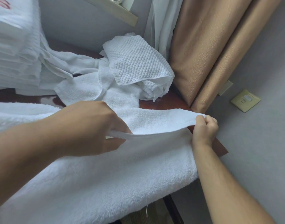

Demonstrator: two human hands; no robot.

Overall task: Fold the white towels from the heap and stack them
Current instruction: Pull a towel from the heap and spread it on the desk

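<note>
Seemingly mid-fold, the left hand [93,126] at nine o'clock and right hand [204,126] at three pinch the lifted edge of the terry towel [138,167], next to be carried across squarely.

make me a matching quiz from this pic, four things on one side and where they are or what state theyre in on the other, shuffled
Things:
1. waffle-weave towel
2. folded stack
3. terry towel
4. curtain

Places or states:
a. piled neatly at the far left
b. gripped along one edge by the left hand and the right hand
c. tan, hanging at the right
d. crumpled on top of the heap

Pairs: 1-d, 2-a, 3-b, 4-c
</note>
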